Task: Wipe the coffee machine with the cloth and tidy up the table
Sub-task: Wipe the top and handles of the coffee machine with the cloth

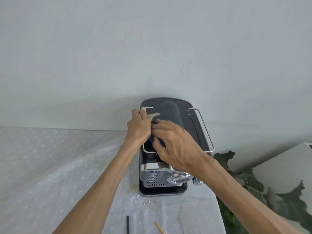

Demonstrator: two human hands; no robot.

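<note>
Cloth (154,115) sits bunched on top of the coffee machine (184,119), at about 9 o'clock of the machine's dark top panel, caught between both hands; a pale tan end pokes out toward 2 o'clock from the left hand (137,127), a dark blue part (159,141) shows under the right hand (173,144). Left hand fingers curl round the tan end, thumb up beside the wire rail (205,128). Right hand fingers are bent down onto the dark fabric, looks like a pinch, though the fingertips are partly hidden so grip is a guess. Cloth judged soft, light, floppy: best held as a wad in the palm, not by a corner, or it trails and snags the rail. Machine judged heavy and rigid, glossy top and chrome front (156,166) likely slippery and smudge-prone; steady it by the body, not the thin rail or the chrome portafilter (179,179) at 5 o'clock. Drip tray (152,193) at 6 o'clock probably loose. Tablecloth (50,166) thin, may slide. Black stick (128,224) and yellow pencil-like stick (159,228) lie at 6 o'clock near the table edge, not yet tidied. Plant leaves (249,183) at 4 o'clock
</note>
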